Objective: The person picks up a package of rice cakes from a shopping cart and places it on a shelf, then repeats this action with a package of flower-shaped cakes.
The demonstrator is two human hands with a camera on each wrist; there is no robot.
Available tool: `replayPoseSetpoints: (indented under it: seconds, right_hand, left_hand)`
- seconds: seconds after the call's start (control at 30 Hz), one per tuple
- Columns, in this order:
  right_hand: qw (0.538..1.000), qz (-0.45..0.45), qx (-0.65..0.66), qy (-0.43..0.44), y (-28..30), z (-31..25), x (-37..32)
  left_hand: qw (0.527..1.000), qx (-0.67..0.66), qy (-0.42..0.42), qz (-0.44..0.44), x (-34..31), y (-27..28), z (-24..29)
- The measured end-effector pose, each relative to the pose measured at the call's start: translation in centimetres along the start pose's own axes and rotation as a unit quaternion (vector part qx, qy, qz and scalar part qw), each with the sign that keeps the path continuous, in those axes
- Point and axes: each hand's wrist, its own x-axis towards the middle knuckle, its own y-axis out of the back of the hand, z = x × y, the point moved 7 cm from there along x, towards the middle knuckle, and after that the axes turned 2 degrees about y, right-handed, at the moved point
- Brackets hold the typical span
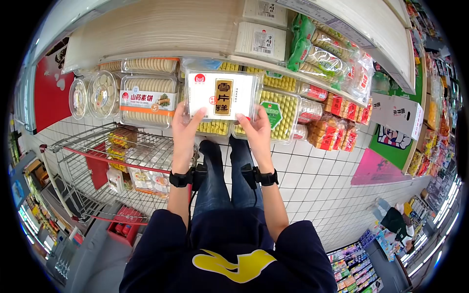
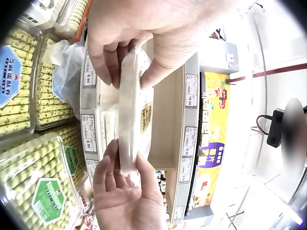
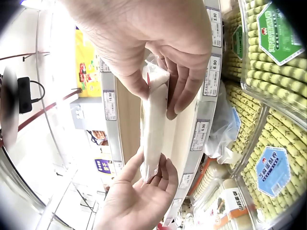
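Note:
Both hands hold a flat white wrapped package with a gold and black label, raised in front of the shelf. The left hand grips its left end and the right hand its right end, thumbs on the labelled face. In the left wrist view the package appears edge-on, the left hand at the top and the right hand at the bottom. From the right wrist the same thin edge shows between the right hand and the left hand.
Clear boxes of green rolls and pale biscuits line the lower display. White packages lie on the shelf above, beside bagged goods. A wire shopping cart holding several packs stands at the left, near the legs.

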Motion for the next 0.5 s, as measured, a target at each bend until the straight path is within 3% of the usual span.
replayPoseSetpoints:
  seconds: [0.5]
  right_hand:
    - [0.999, 0.002, -0.025, -0.03, -0.4, 0.8, 1.6]
  left_hand:
    - [1.0, 0.001, 0.01, 0.016, 1.8, 0.3, -0.6]
